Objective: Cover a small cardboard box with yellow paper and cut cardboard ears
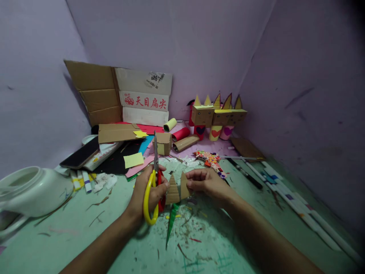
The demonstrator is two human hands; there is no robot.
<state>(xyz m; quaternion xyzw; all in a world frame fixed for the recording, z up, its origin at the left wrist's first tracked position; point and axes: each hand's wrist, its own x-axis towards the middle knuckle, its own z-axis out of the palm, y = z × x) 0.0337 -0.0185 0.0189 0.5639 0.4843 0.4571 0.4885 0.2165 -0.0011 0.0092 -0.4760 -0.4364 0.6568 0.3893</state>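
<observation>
My left hand (pixel 145 188) is closed around a pair of scissors (pixel 156 160) with yellow and red handles, blades pointing up and away. The same fingers and thumb also pinch a brown cardboard triangle (pixel 172 191). My right hand (pixel 209 186) is closed in a pinch on a second pointed cardboard triangle (pixel 184 187), held upright close beside the first. A narrow gap shows between their tips; whether the lower edges touch I cannot tell. Just below them, a green pointed strip (pixel 171 222) lies on the table among small scraps.
Behind stand several box-headed figures (pixel 203 114) with pointed ears. An opened carton (pixel 145 101) leans on the wall. Paper rolls (pixel 181 134), a small cardboard box (pixel 164 144) and a phone (pixel 80 153) lie nearer. A white pot (pixel 37 194) is left; long white sticks (pixel 296 205) lie right.
</observation>
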